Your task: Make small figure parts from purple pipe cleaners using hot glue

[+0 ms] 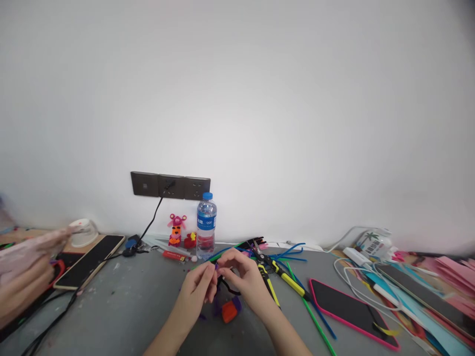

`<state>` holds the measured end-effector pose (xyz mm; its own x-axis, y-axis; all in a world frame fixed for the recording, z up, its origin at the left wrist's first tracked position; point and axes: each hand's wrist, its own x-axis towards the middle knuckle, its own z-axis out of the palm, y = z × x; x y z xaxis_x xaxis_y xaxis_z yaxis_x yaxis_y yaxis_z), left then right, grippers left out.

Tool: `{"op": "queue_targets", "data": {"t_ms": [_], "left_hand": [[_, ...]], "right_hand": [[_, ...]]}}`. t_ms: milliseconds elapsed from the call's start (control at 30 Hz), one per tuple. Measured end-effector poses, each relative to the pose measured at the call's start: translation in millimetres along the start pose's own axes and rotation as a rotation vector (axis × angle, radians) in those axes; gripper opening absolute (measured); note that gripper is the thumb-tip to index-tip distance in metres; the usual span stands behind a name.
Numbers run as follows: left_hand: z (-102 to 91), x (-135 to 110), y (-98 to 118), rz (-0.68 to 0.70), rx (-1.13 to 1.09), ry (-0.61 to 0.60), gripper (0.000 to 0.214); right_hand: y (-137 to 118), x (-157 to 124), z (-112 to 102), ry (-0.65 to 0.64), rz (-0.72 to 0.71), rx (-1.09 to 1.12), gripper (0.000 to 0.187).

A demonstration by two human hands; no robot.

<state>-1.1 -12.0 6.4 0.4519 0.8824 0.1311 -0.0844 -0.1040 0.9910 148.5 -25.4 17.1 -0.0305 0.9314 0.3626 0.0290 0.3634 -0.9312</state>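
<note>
My left hand (198, 289) and my right hand (243, 277) meet over the grey table, fingertips pinched together. Between them they hold a small craft piece of twisted pipe cleaners (221, 277), black and purple, with an orange and purple part (230, 310) hanging below on the table. Both hands have closed fingers on this piece. Yellow-handled pliers (276, 274) lie just right of my right hand, beside loose green and blue pipe cleaners (311, 316).
A water bottle (206, 225) and small pipe-cleaner figures (176, 230) stand by the wall under a socket strip (170, 186). A pink-cased phone (351, 311) lies right, another phone (89, 267) left. Another person's hands (25, 269) are at far left. Cables and pink paper crowd the right.
</note>
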Motion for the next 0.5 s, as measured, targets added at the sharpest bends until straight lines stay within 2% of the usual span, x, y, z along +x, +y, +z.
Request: {"op": "queue_targets", "data": {"t_ms": [100,167,500], "left_hand": [[0.0,0.5,-1.3,0.009,-0.005,-0.001,0.049],[0.5,0.0,-1.1,0.015,0.000,-0.005,0.049],[-1.6,-3.4,6.4,0.041,0.088,-0.031,0.049]], "right_hand": [[0.7,-2.4,4.3,0.082,-0.123,-0.118,0.003],[0.1,-3.5,5.3,0.093,-0.148,-0.131,0.003],[4.2,-3.0,2.4,0.039,-0.073,-0.005,0.006]]}}
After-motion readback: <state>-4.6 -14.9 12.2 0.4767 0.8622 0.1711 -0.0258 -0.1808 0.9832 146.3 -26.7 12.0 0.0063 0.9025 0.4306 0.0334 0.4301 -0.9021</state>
